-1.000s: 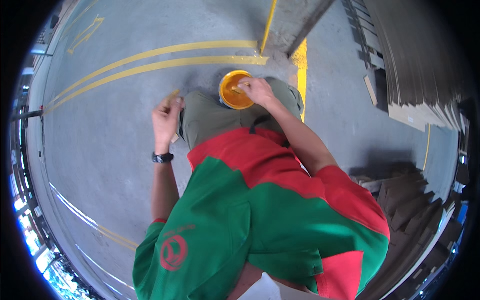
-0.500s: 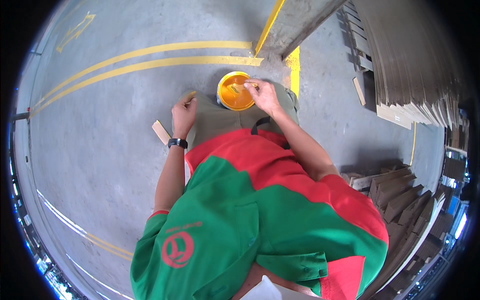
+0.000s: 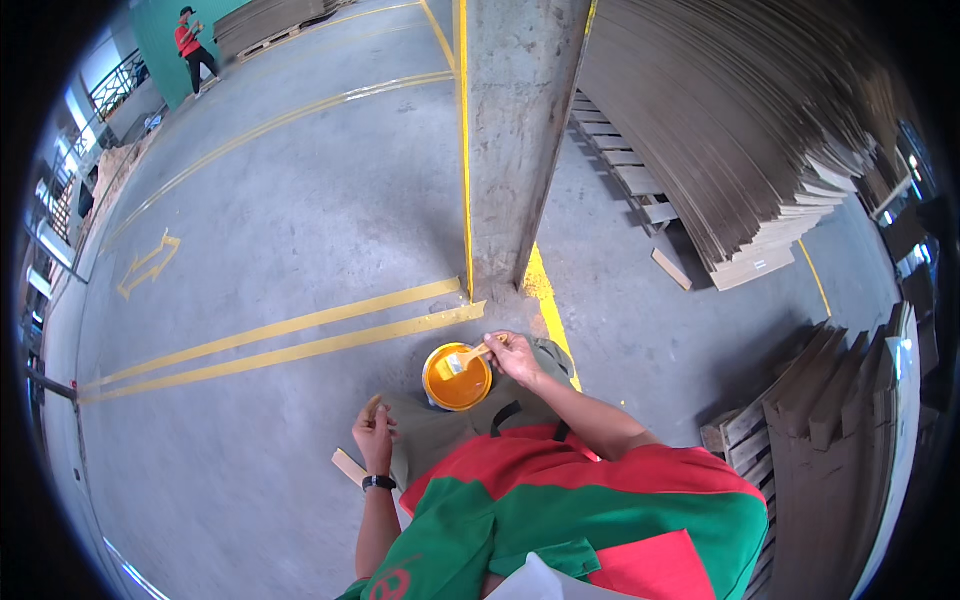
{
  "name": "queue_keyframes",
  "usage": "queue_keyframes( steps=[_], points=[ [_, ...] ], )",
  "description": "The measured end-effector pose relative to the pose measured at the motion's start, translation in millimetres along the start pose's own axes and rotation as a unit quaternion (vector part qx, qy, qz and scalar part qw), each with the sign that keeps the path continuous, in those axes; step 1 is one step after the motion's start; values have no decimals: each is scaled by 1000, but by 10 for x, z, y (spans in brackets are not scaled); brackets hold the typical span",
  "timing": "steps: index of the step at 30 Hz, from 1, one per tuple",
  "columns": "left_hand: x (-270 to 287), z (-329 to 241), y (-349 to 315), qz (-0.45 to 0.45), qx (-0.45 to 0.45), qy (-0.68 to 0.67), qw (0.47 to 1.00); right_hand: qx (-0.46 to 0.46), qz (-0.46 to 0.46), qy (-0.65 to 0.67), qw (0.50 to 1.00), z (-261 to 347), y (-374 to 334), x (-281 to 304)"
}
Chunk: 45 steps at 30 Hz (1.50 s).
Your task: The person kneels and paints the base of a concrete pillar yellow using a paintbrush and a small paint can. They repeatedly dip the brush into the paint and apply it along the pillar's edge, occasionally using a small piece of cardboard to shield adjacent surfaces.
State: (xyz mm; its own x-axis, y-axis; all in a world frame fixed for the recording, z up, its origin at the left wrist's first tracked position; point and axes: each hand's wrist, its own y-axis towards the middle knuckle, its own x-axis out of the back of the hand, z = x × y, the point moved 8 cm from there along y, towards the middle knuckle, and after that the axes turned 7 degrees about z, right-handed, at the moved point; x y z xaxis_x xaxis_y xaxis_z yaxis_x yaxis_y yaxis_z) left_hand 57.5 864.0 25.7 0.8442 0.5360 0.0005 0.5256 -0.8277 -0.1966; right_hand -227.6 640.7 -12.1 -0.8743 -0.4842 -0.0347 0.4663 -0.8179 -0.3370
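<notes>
In front of my knees stands a round bucket (image 3: 428,383) with a yellow rim and orange-yellow paint inside. My right hand (image 3: 512,358) pinches the light handle of a paintbrush (image 3: 463,361), whose paint-covered bristles are over the paint within the bucket's opening. To the left of the bucket, beside my knee, my left hand (image 3: 374,436) is closed with thumb and fingers together. Its fingertips look yellowish, and whatever they may hold is too small to make out. Close to my left wrist, a flat tan strip (image 3: 348,466) lies on the floor.
A grey pillar (image 3: 510,150) with yellow edges rises just beyond the bucket. Stacked cardboard sheets (image 3: 690,120) on a pallet (image 3: 635,178) stand at the far right, with more cardboard (image 3: 830,440) nearer. Yellow lines (image 3: 290,335) mark the floor. Another person (image 3: 190,48) stands far left.
The view has tilted upward, bringing in the pillar, the far floor and another person. The brush now shows more plainly, its handle angled up from the bucket in my right hand.
</notes>
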Motion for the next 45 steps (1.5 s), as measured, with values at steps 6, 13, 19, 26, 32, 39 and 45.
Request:
queue_keyframes(
  steps=[6, 13, 19, 26, 32, 39, 45],
  points=[
    [17, 19, 96, -3, -16, 60, 998, 134, 49, -319, 937, -105, -98, -286],
    [57, 75, 1, -30, -17, -17, 999, 134, 139, -372, 908, -168, -106, -827],
    [165, 137, -21, -44, -32, -23, 998, 127, 108, -309, 936, -198, -17, -711],
    [239, 36, 30, -59, -61, -39, 996, 56, 22, -72, 996, 207, -45, -138],
    [324, -19, 125, -66, -75, -24, 995, 194, -62, 152, 967, 2018, -293, 616],
    [489, 61, 86, -109, -80, -57, 989, 566, -139, 114, 805, 4695, -941, 1303],
    [714, 198, -52, -156, -84, 10, 984, 740, -207, -143, 624, 6012, -1447, 985]
  ],
)
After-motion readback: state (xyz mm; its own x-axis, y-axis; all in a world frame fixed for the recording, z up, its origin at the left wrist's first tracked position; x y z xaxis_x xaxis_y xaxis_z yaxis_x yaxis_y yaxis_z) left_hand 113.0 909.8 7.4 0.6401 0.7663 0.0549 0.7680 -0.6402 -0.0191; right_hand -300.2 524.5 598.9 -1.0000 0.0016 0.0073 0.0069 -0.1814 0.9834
